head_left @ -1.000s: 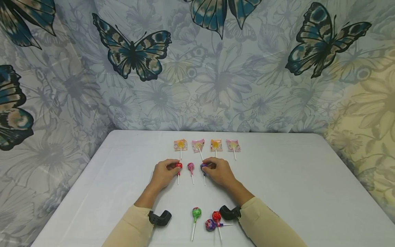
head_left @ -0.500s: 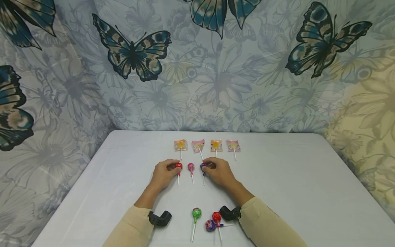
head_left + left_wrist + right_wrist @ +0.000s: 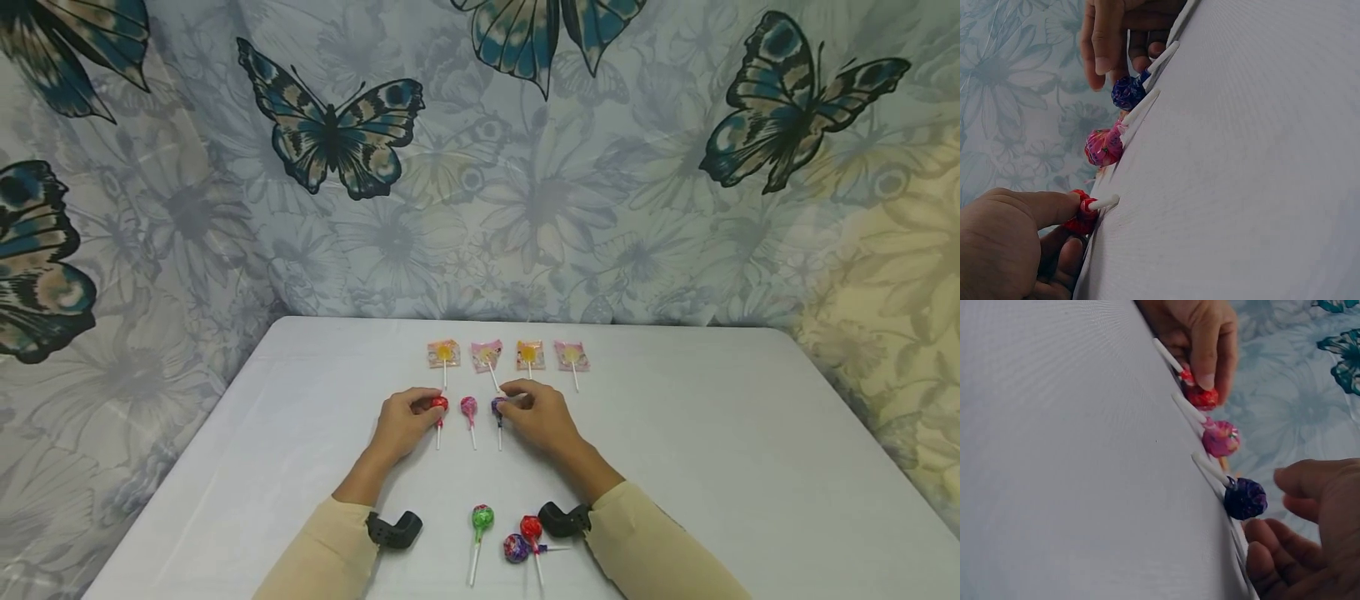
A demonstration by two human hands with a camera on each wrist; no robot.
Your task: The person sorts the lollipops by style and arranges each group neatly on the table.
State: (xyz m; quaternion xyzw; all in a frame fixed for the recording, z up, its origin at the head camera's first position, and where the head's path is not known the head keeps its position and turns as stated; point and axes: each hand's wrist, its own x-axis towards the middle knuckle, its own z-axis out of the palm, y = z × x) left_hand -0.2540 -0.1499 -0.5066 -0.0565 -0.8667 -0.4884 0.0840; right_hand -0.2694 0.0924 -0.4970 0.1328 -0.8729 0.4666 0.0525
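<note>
My left hand pinches the head of a red lollipop between thumb and fingers, its white stick pointing toward me on the table. Beside it lies a pink lollipop, untouched, in the middle of the short row. At the row's right end is a dark purple lollipop. Around its head my right hand is spread, and the right wrist view shows a gap between the thumb and the candy. The other fingers of that hand are loosely bent close to it.
Several flat-wrapped lollipops form a row farther back on the white table. Nearer me lie a green lollipop, a red one and a purple one, the last two crossing beside my right wrist. Butterfly-printed cloth stands behind.
The purple lollipop was nudged slightly left by my right hand between the two earlier frames. The head view has since shifted a little. My left hand stays on the red lollipop.
</note>
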